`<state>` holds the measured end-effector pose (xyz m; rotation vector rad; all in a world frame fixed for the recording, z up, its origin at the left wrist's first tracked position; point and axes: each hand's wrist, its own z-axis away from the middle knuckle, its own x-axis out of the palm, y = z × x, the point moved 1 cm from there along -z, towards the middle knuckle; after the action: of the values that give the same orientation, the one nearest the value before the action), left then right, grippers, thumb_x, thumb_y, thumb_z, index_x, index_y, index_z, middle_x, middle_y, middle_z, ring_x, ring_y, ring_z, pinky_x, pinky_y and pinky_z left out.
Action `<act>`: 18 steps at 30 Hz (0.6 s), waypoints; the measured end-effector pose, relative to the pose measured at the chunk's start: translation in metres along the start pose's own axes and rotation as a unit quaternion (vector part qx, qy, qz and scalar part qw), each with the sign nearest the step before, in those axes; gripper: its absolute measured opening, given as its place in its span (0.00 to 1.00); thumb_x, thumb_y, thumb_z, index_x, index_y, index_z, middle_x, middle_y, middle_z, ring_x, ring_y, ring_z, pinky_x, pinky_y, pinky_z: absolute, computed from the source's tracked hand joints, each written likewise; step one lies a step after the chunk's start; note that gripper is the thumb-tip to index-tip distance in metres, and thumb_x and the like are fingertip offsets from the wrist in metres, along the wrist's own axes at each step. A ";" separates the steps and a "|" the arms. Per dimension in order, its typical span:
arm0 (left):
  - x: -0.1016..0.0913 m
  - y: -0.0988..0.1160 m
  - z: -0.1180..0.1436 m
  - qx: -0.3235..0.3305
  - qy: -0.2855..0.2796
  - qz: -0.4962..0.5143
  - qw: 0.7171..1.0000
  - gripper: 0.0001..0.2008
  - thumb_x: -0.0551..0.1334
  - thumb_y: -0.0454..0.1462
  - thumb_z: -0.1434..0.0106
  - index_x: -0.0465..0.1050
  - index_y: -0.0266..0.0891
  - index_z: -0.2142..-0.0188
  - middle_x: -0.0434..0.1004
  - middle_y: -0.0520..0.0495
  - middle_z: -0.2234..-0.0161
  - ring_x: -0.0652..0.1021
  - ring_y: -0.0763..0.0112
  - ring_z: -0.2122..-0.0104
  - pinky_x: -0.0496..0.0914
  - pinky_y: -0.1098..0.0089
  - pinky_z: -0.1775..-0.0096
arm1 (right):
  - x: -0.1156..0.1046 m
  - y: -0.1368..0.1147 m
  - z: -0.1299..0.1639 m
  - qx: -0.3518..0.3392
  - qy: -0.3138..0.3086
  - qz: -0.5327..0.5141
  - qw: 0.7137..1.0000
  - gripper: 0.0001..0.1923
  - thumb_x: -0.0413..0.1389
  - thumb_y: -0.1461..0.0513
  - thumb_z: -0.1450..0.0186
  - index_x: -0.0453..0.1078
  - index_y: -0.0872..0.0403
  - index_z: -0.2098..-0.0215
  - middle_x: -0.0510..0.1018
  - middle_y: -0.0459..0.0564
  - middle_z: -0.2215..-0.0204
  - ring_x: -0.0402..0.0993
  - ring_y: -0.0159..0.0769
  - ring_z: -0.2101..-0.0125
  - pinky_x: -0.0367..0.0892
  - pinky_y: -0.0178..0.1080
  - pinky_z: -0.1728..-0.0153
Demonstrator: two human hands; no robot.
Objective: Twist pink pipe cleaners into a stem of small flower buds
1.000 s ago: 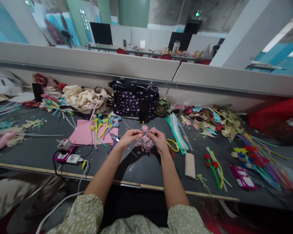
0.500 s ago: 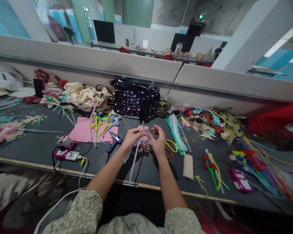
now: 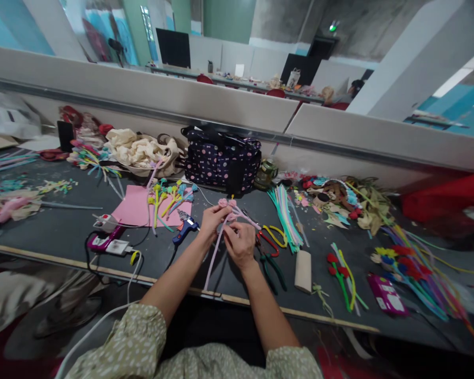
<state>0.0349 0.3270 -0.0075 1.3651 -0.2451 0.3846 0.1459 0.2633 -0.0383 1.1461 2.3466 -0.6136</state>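
My left hand [image 3: 214, 220] is closed, thumb and fingertips pinching a pink fuzzy pipe-cleaner flower [image 3: 226, 203]. One pale lilac stem hangs from it toward the table's front edge, and another strand slants out to the right. Just below the flower, my right hand [image 3: 240, 243] has its fingers curled and pressed at the stem, back of the hand toward me. Its grip is partly hidden. Close by on the right lie red-and-yellow-handled pliers [image 3: 272, 239] and dark green-handled pliers [image 3: 274, 271]. A blue glue gun [image 3: 185, 230] rests to the left.
A pink sheet [image 3: 132, 206] bears several pipe-cleaner pieces. Behind my hands stands a dark patterned bag [image 3: 221, 160]. On the right are a pipe-cleaner bundle [image 3: 285, 218], a beige block [image 3: 303, 271] and red flowers [image 3: 337, 266]. A purple power strip [image 3: 106, 241] trails cables at left.
My right hand has moved down and left, its spread fingers now curled at the stem. A lilac strand now shows slanting right from the flower, and the pliers are less covered.
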 end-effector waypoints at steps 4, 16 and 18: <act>-0.002 -0.004 -0.002 -0.001 0.005 -0.012 1.000 0.15 0.73 0.41 0.59 0.77 0.33 0.75 0.69 0.54 0.83 0.63 0.83 0.84 0.54 0.76 0.81 | 0.005 -0.002 0.004 -0.014 -0.011 -0.020 1.000 0.14 0.54 0.63 0.36 0.73 0.43 0.53 0.76 0.50 0.64 0.68 0.39 0.60 0.59 0.44 0.55; -0.006 -0.005 0.000 0.031 -0.008 -0.005 0.999 0.12 0.73 0.39 0.58 0.79 0.33 0.75 0.74 0.51 0.79 0.71 0.77 0.78 0.66 0.74 0.73 | -0.012 -0.004 -0.002 0.006 0.050 -0.018 0.999 0.15 0.55 0.65 0.35 0.72 0.45 0.52 0.78 0.49 0.65 0.72 0.39 0.62 0.61 0.43 0.56; -0.005 -0.005 0.001 0.040 -0.020 0.003 0.999 0.12 0.73 0.38 0.57 0.79 0.33 0.74 0.75 0.50 0.78 0.72 0.77 0.77 0.68 0.73 0.70 | -0.015 -0.005 -0.007 0.007 0.062 -0.004 0.998 0.15 0.57 0.65 0.36 0.71 0.46 0.52 0.79 0.50 0.63 0.72 0.39 0.62 0.61 0.43 0.56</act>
<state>0.0320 0.3247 -0.0137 1.4521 -0.2698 0.3751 0.1484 0.2559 -0.0233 1.2134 2.4566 -0.5785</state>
